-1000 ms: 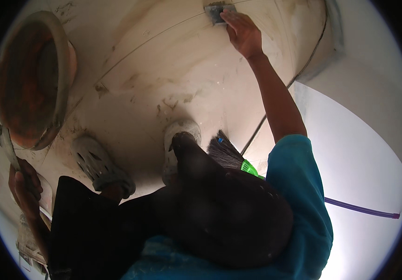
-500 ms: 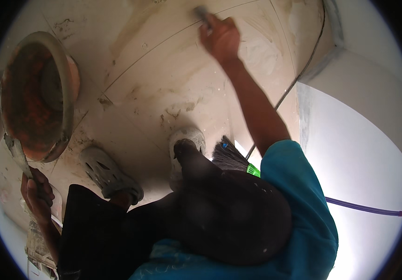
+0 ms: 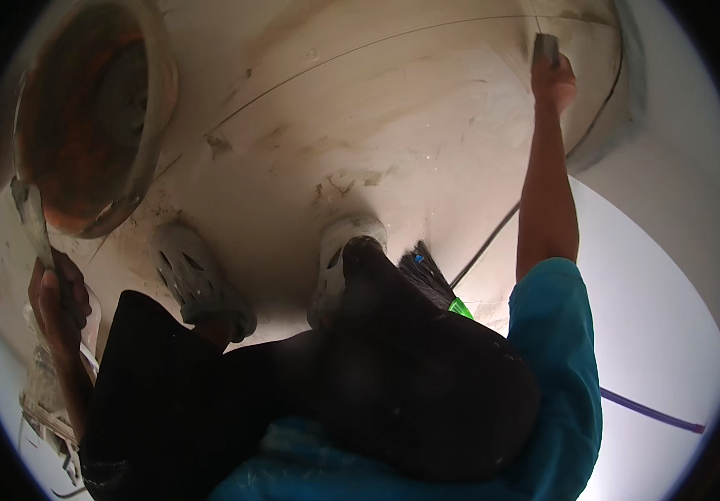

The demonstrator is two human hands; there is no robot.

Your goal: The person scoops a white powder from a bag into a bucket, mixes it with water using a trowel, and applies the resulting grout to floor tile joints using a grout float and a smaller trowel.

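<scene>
In my left hand [image 3: 59,305], fingers wrapped round its handle, is a putty knife [image 3: 32,219]. Its blade points up past the near edge of a round tub [image 3: 159,92] and is coated with pale grey residue. Far out to the right, my right hand [image 3: 554,85] grips a small flat grey scraper [image 3: 545,48] against the tiled floor [image 3: 343,108], close to where two tile joints meet. The scraper's lower end is hidden by my fingers. Inside, the tub is stained reddish brown.
Smears and crumbs mark the floor. A black-bristled broom head [image 3: 427,275] with a green collar lies beside my right clog [image 3: 352,234]. A dark cable [image 3: 494,238] runs along the white wall base. A purple rod [image 3: 652,409] shows at the right.
My right hand has swept to the right across the floor with the scraper, and my arm is straighter. The tub sits higher in view. My left hand still holds the putty knife.
</scene>
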